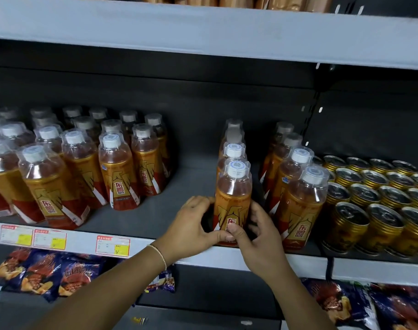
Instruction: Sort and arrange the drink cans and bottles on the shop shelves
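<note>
upright, amber-filled front bottle (pixel 233 198) between both hands

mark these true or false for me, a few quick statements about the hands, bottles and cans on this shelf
1. The left hand and right hand both hold the front bottle of the middle row. True.
2. The cans stand left of all the bottles. False: they stand at the right.
3. That bottle's cap is red. False: it is white.
4. Snack bags lie below the drinks. True.
</note>
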Tool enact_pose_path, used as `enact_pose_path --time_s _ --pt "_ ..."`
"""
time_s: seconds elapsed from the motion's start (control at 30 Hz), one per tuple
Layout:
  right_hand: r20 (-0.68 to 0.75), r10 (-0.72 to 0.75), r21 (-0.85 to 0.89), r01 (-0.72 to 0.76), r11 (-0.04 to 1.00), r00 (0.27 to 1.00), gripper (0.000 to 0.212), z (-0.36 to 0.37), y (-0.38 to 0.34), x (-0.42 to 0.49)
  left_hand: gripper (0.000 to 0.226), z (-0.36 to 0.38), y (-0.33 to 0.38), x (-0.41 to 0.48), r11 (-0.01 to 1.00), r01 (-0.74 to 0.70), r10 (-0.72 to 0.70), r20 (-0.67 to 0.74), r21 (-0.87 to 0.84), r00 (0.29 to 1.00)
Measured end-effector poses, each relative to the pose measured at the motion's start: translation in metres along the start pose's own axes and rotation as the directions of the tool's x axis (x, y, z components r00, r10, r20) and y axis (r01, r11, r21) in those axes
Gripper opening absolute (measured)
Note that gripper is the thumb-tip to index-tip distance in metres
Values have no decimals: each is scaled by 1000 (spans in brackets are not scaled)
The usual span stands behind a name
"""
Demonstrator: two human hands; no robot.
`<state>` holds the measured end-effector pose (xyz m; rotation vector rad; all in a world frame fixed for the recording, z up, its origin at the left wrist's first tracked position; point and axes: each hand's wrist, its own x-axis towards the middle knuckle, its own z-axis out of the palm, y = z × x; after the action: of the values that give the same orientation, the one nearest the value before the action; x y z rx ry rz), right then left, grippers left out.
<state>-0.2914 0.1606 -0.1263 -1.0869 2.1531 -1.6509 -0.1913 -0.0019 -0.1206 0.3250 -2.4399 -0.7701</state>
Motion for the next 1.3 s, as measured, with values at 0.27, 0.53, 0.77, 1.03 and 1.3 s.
enact_pose_path --time_s 0.27,0.53,0.77,1.03,1.3 --pt "-22 -16 -12 15 1000 1000 68 1 -3 0 90 0 -1 0 1000 -4 4 12 3 1000" --pt "-35 -35 -18 34 999 999 69 2 -8 -2 92 -1 1 -2 998 62 -62 34 -5 998" --pt "-100 -18 -45 14 999 995 55 1 -14 -12 70 -12 -3 -2 997 5 -7 -24 -75 1000" --pt "-196 -22 -301 -39 953 980 74 13 -16 -31 100 -8 -14 68 656 362 -453 38 -662 891" --pt "-152 23 -487 -95 868 988 77 15 -17 -22 82 19 -4 123 237 417 -326 333 -877 885"
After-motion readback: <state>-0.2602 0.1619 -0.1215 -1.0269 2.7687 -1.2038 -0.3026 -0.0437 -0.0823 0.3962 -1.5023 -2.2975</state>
